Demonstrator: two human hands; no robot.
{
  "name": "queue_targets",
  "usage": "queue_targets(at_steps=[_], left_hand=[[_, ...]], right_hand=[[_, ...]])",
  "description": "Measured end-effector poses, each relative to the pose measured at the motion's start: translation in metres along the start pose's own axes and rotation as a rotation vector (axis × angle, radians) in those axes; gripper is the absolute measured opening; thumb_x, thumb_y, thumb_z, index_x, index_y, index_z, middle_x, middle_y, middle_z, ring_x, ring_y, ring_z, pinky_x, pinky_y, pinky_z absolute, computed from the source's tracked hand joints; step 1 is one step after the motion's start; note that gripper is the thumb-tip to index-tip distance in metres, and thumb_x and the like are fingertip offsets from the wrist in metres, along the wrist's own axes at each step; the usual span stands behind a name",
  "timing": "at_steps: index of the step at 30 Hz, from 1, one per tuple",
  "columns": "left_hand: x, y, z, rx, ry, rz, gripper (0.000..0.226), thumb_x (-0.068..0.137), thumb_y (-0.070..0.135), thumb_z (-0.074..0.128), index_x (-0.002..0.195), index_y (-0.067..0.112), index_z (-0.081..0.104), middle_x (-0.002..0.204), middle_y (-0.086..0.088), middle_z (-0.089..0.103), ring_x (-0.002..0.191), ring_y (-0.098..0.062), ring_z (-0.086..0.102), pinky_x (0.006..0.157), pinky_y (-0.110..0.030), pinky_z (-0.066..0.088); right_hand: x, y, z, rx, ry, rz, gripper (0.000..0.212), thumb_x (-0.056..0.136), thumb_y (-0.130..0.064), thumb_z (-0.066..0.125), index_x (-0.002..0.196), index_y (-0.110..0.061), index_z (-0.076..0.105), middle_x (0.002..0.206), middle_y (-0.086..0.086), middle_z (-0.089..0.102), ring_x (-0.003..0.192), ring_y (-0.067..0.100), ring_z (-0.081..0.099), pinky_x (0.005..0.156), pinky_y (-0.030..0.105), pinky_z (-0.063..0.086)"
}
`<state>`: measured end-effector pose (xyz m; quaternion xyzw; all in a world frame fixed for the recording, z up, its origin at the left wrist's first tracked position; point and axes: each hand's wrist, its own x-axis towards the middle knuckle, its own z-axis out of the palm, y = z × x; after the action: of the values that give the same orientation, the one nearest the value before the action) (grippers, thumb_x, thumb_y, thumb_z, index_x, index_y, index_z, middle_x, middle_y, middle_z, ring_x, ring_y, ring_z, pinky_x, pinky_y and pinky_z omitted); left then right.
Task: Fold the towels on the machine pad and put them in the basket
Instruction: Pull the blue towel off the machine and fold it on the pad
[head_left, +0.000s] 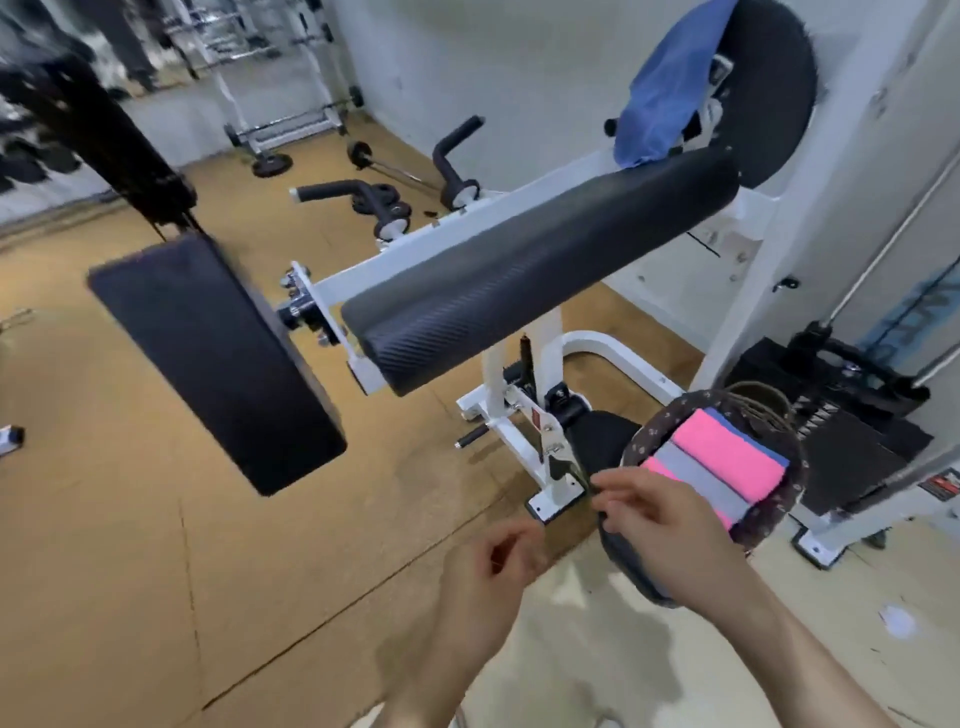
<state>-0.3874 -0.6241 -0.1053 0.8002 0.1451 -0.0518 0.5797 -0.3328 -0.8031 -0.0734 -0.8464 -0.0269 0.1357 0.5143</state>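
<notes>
Well up and left of the left hand (493, 566): flat black pad (208, 358), tilted. Above both hands, long black machine pad (540, 270). Left hand low, fingers loosely curled, gripping nothing. Right hand (660, 525) just beside it, fingers relaxed and a bit spread, holding nothing, right at the basket (636, 441) rim; touching or not, can't tell. Just right of that hand, in the basket: folded towels, pink (727, 452) and grey (701, 478). Far above, blue towel (660, 98) draped on the machine.
</notes>
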Motion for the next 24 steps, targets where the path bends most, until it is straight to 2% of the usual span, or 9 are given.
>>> queue_targets(at_steps=[2, 4, 7, 9, 12, 15, 19, 22, 24], left_hand=[[-0.025, -0.007, -0.036, -0.047, 0.051, 0.023, 0.044, 0.088, 0.0, 0.056, 0.081, 0.038, 0.074, 0.063, 0.012, 0.064, 0.062, -0.002, 0.055, 0.064, -0.017, 0.045], [-0.047, -0.019, -0.08, -0.09, 0.129, 0.042, 0.041, 0.086, 0.002, 0.059, 0.081, 0.04, 0.074, 0.065, 0.009, 0.065, 0.064, -0.005, 0.055, 0.065, -0.023, 0.044], [-0.076, -0.041, -0.155, -0.133, 0.241, 0.095, 0.032, 0.086, 0.008, 0.06, 0.08, 0.036, 0.074, 0.06, 0.004, 0.062, 0.059, -0.007, 0.052, 0.06, -0.025, 0.042], [-0.086, -0.053, -0.213, -0.115, 0.282, 0.13, 0.042, 0.089, -0.001, 0.058, 0.08, 0.037, 0.073, 0.057, 0.005, 0.058, 0.054, -0.004, 0.049, 0.056, -0.019, 0.04], [-0.083, -0.066, -0.295, -0.018, 0.337, 0.199, 0.046, 0.092, -0.002, 0.054, 0.084, 0.04, 0.07, 0.064, 0.006, 0.06, 0.056, -0.006, 0.053, 0.054, -0.016, 0.041], [-0.073, -0.061, -0.361, 0.01, 0.385, 0.255, 0.039, 0.094, 0.003, 0.054, 0.084, 0.037, 0.071, 0.074, 0.009, 0.065, 0.066, -0.01, 0.059, 0.058, -0.014, 0.044], [-0.038, -0.029, -0.43, 0.006, 0.359, 0.327, 0.032, 0.096, 0.006, 0.051, 0.087, 0.03, 0.07, 0.065, 0.008, 0.058, 0.057, -0.007, 0.048, 0.053, -0.019, 0.039], [0.001, 0.001, -0.464, 0.042, 0.336, 0.39, 0.028, 0.099, 0.013, 0.046, 0.091, 0.028, 0.068, 0.057, 0.002, 0.047, 0.051, -0.01, 0.04, 0.047, -0.025, 0.032], [0.03, 0.014, -0.478, 0.124, 0.306, 0.427, 0.028, 0.1, 0.015, 0.044, 0.094, 0.03, 0.066, 0.06, 0.003, 0.049, 0.049, -0.008, 0.04, 0.046, -0.023, 0.034]], right_hand=[[-0.015, -0.032, 0.034, 0.004, -0.179, -0.063, 0.028, 0.089, -0.009, 0.062, 0.092, -0.036, 0.07, 0.081, -0.016, 0.071, 0.07, 0.003, 0.064, 0.067, 0.016, 0.045], [-0.029, -0.067, 0.069, 0.039, -0.313, -0.122, 0.024, 0.089, -0.008, 0.064, 0.092, -0.029, 0.073, 0.078, -0.006, 0.071, 0.066, 0.005, 0.061, 0.066, 0.019, 0.047], [-0.05, -0.119, 0.125, 0.099, -0.431, -0.193, 0.018, 0.091, -0.01, 0.063, 0.095, -0.025, 0.073, 0.083, 0.003, 0.072, 0.069, 0.01, 0.063, 0.07, 0.021, 0.049], [-0.06, -0.152, 0.171, 0.093, -0.455, -0.248, 0.017, 0.092, -0.01, 0.061, 0.097, -0.023, 0.071, 0.084, 0.003, 0.072, 0.068, 0.009, 0.062, 0.069, 0.019, 0.049], [-0.063, -0.196, 0.237, 0.072, -0.444, -0.309, 0.019, 0.094, -0.01, 0.058, 0.098, -0.022, 0.071, 0.086, 0.005, 0.071, 0.067, 0.007, 0.059, 0.067, 0.018, 0.049], [-0.054, -0.232, 0.282, 0.082, -0.359, -0.333, 0.022, 0.094, -0.011, 0.057, 0.096, -0.028, 0.071, 0.084, 0.002, 0.071, 0.07, 0.011, 0.062, 0.072, 0.029, 0.052], [-0.024, -0.285, 0.312, 0.113, -0.227, -0.312, 0.021, 0.093, -0.008, 0.057, 0.107, -0.018, 0.069, 0.088, 0.004, 0.071, 0.069, 0.009, 0.063, 0.066, 0.019, 0.05], [0.013, -0.322, 0.328, 0.015, -0.129, -0.336, 0.025, 0.093, -0.014, 0.058, 0.114, -0.026, 0.064, 0.097, -0.001, 0.066, 0.083, 0.018, 0.064, 0.079, 0.03, 0.052], [0.044, -0.339, 0.338, -0.059, -0.05, -0.346, 0.029, 0.093, -0.022, 0.058, 0.12, -0.034, 0.06, 0.101, -0.01, 0.062, 0.087, 0.009, 0.062, 0.078, 0.028, 0.053]])
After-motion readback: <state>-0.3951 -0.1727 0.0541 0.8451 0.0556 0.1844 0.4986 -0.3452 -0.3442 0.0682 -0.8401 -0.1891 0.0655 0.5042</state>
